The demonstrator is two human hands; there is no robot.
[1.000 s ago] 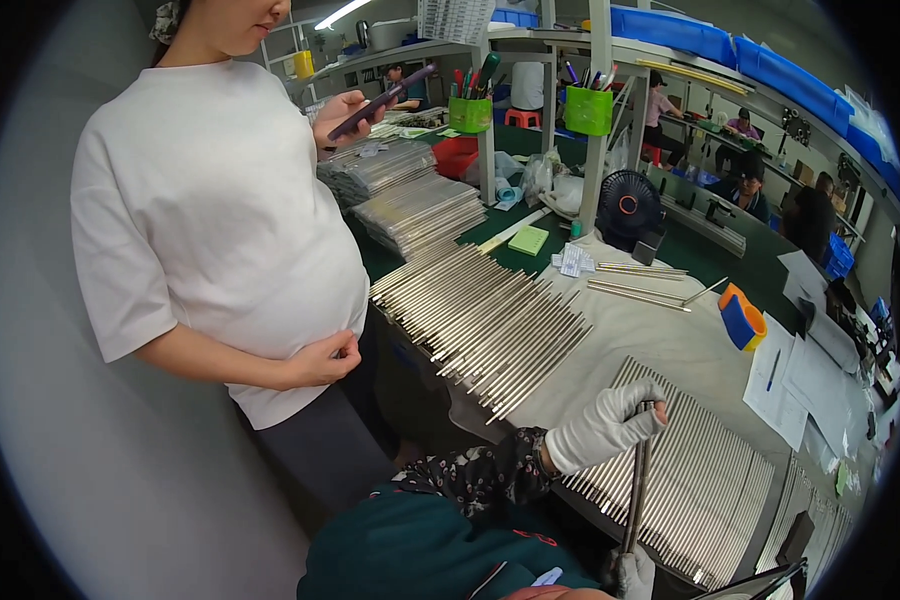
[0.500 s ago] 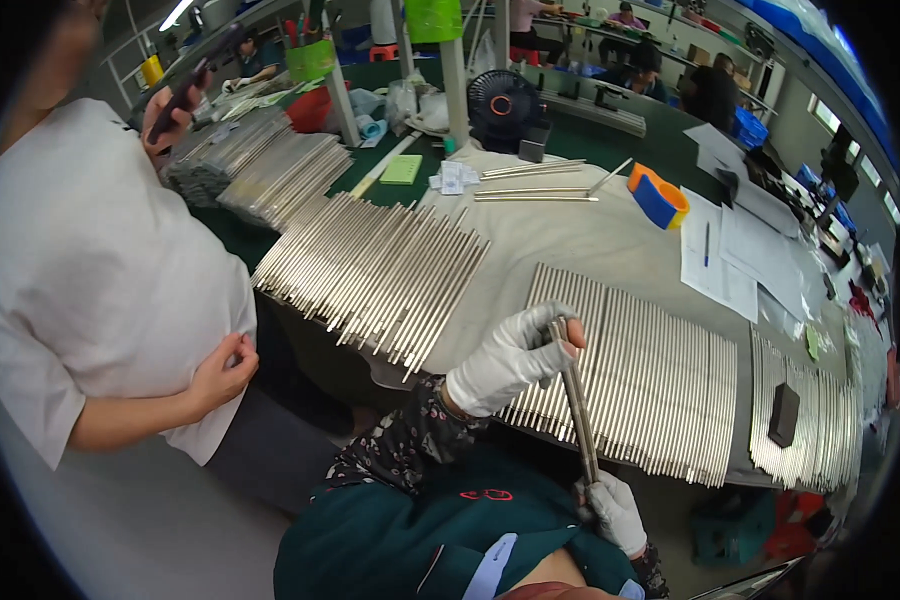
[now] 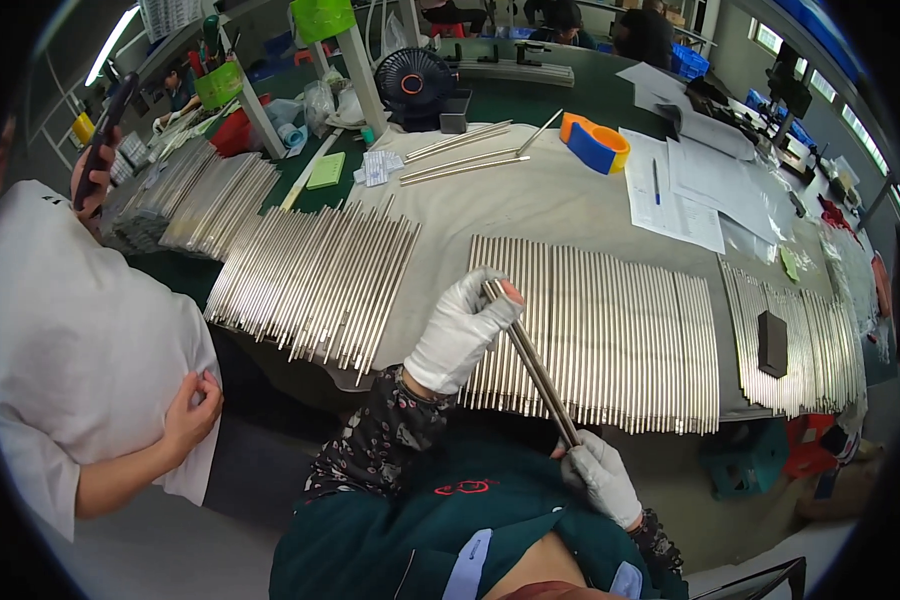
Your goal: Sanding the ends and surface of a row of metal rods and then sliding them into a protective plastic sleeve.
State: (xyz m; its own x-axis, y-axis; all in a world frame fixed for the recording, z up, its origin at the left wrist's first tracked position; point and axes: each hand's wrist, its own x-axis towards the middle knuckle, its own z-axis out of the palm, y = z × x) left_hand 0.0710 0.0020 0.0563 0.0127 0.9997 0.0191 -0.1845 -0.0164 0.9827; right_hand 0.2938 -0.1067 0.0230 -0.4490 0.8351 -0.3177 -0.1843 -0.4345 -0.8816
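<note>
One thin silver metal rod (image 3: pixel 532 362) is held at both ends, running on a diagonal from centre frame down toward lower centre-right. The left hand (image 3: pixel 460 330), in a white fabric glove with the fingertips cut away, is closed around the upper end of the rod, fingers wrapped together over it. The right hand (image 3: pixel 602 478), in a matching white glove, is clamped on the lower end, just above the person's dark green garment (image 3: pixel 410 540).

Behind the rod, a cloth-covered workbench (image 3: pixel 550 200) carries four visible batches of like silver rods laid side by side:
- one wide batch (image 3: pixel 620 335) at centre frame, directly behind the held rod; the individual rods are too many and too fine to count
- one batch (image 3: pixel 315 280) at centre left, fanned slightly
- one batch (image 3: pixel 800 340) at right, with one dark rectangular block (image 3: pixel 772 343) lying on it
- one stacked batch (image 3: pixel 195 195) at upper left

A few loose rods (image 3: pixel 465 155) lie at upper centre, near one black desk fan (image 3: pixel 415 80). One orange-and-blue tape dispenser (image 3: pixel 594 142) sits at upper centre-right, beside white paper sheets (image 3: pixel 675 185) with one blue pen (image 3: pixel 657 181) on them.

A second person in a white shirt (image 3: pixel 80 340) stands at left frame, one hand (image 3: pixel 192 412) against the shirt hem, the other raised with one dark phone (image 3: pixel 105 140)
</note>
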